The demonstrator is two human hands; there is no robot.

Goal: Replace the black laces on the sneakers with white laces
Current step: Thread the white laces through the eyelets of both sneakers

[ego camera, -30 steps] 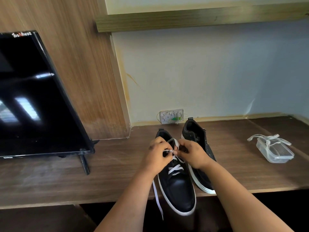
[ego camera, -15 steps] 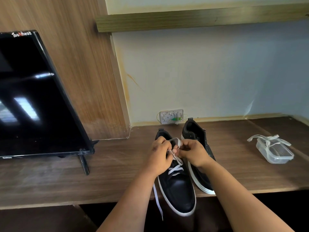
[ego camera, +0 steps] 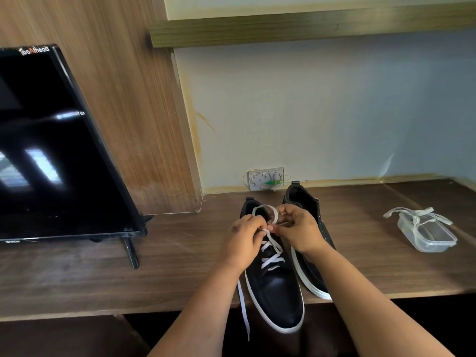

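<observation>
A white lace (ego camera: 268,243) is being pinched by the left hand (ego camera: 244,238) and right hand (ego camera: 298,228). It is being looped above the near sneaker (ego camera: 277,287).

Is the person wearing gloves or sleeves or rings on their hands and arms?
No. The left hand and right hand are bare, with no gloves or rings visible. Both forearms show no sleeves, watch or bracelet. A small dark mark sits on the left hand's back.
</observation>
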